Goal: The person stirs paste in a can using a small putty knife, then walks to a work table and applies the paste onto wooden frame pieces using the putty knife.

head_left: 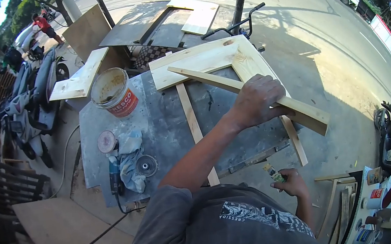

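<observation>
My left hand (258, 98) is wrapped around a long pale wooden strip (306, 112), held slantwise above the table. Beneath its far end lies an L-shaped pale wooden panel (197, 59) on the grey worktable (157, 112). Close to my body, beyond the table's near edge, my right hand (296, 184) is closed on a small tool (274, 173) with a greenish part and a pale tip; its exact kind is unclear. Two thin wooden battens, one at mid-table (190, 117) and one at the right (294, 141), run under the work.
An open putty bucket (122, 99), a blue power tool (114, 175), a crumpled cloth (131, 161) and a disc (146, 165) sit on the table's left. Beyond are parked motorbikes (45, 91), a bicycle handlebar (237, 25) and a person in red (43, 26). Tubs (375, 200) stand lower right.
</observation>
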A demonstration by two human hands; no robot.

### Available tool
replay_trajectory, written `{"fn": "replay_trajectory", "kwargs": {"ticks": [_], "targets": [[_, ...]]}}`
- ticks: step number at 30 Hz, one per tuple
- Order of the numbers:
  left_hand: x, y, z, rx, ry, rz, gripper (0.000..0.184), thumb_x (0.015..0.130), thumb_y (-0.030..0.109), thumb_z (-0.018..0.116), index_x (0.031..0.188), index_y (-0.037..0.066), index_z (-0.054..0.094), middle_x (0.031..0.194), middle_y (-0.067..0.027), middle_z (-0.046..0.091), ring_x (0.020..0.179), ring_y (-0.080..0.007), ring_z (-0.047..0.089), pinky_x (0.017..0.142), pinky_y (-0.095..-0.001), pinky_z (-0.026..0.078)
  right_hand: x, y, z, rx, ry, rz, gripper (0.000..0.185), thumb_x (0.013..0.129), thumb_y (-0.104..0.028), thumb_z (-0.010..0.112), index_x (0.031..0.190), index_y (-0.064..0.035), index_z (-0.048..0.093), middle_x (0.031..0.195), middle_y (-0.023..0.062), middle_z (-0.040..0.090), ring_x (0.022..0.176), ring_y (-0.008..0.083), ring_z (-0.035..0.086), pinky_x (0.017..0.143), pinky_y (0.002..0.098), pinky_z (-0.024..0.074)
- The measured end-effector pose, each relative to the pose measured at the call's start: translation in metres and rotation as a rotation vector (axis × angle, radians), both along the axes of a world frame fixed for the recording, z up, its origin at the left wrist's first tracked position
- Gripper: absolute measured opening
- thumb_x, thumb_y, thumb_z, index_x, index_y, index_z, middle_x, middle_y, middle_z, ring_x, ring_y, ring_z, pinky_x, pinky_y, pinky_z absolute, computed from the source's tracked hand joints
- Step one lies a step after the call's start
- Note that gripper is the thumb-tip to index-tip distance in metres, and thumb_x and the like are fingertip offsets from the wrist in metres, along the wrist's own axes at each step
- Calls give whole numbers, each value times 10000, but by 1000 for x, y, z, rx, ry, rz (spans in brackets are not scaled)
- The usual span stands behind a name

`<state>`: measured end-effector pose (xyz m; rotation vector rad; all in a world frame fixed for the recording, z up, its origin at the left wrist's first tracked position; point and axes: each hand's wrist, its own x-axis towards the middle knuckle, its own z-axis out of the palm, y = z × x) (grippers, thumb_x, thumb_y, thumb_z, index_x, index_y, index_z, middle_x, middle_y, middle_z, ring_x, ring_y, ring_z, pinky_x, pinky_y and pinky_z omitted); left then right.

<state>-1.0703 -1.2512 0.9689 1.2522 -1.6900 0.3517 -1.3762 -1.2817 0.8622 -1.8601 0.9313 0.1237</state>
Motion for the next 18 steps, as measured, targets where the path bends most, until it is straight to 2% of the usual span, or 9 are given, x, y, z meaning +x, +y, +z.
{"fn": "replay_trajectory", "kwargs": {"ticks": [2,5,7,8,10,12,13,15,18], "targets": [[0,-1,0,16,-3,-26,388,682,395,804,807,88,603,792,-57,590,789,-240,590,728,-376,454,-6,4,-12,1,12,-63,242,720,-140,795,794,46,659,613,87,610,535,140,618,512,298,492],[-4,-4,5,45,12,-17,382,680,375,822,778,82,597,726,-65,573,723,-258,578,688,-383,449,-18,3,-26,5,76,-99,233,766,-157,761,846,45,674,641,83,636,538,139,628,513,294,511],[-5,-11,5,-15,-2,-72,357,635,276,866,774,70,610,734,-81,602,700,-277,592,636,-398,451,-34,5,-45,-2,38,-151,233,782,-183,740,849,32,678,659,97,652,548,157,641,513,306,511],[-7,-10,7,36,11,-76,342,631,245,871,787,69,623,758,-84,621,721,-281,602,630,-397,457,-44,8,-57,-28,19,-184,238,788,-197,731,855,25,680,665,100,656,560,171,647,512,318,510],[-13,-7,13,118,41,-93,311,661,170,859,832,71,619,777,-89,628,730,-289,601,644,-387,467,-72,17,-91,-321,-16,-88,272,788,-237,717,889,13,687,677,105,660,597,202,658,524,344,513],[-11,-7,11,169,11,-92,299,708,130,832,857,48,586,781,-111,593,728,-312,577,659,-392,458,-100,37,-138,-263,52,-220,306,784,-265,711,943,-5,691,695,111,658,626,215,656,535,349,517],[-11,-6,10,174,16,-119,292,729,107,814,867,31,567,792,-125,575,725,-330,562,667,-393,454,-112,57,-135,-258,62,-335,306,784,-265,711,943,-5,691,695,111,658,626,215,656,535,349,517],[-2,-7,5,220,-24,-142,274,758,110,797,879,24,566,797,-120,571,726,-311,564,674,-389,454,-126,88,-121,92,203,-573,324,777,-259,716,984,-11,691,724,117,663,617,201,649,536,345,520],[3,-5,2,318,74,-110,255,803,149,783,917,16,598,820,-111,618,748,-256,589,713,-373,476,-161,148,-149,222,197,-821,324,774,-238,720,1002,-9,688,744,104,667,616,186,644,541,338,533]]}}
